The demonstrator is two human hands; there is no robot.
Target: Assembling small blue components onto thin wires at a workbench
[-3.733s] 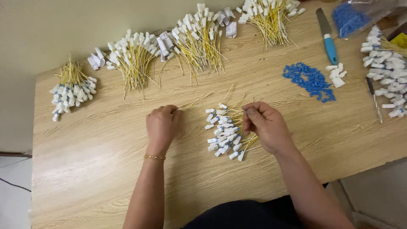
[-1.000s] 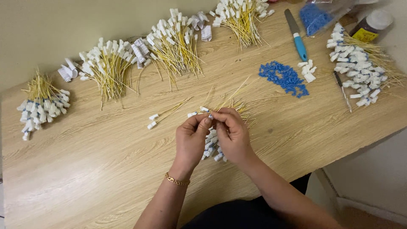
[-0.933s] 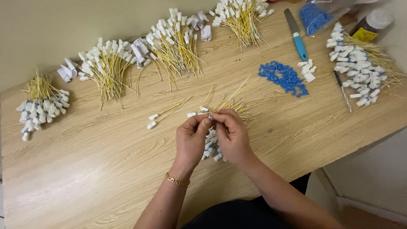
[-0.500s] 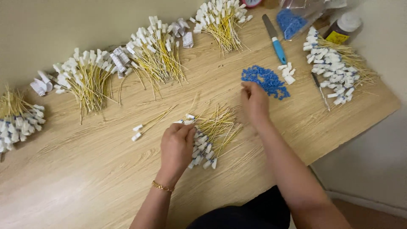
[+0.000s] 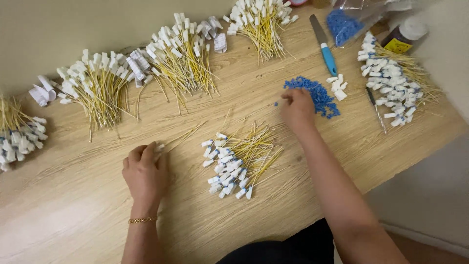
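Right hand reaches far right, fingertips pinching into small blue plastic beads; left hand rests curled on the pale wooden table, its fingertips touching a thin yellow wire with a white tag.

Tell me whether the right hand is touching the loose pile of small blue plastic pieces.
Touching. The head view shows the right hand fingertips resting on the near edge of the blue pieces pile.

A blue-handled knife, a brown bottle and a plastic bag lie at the table's far edge.
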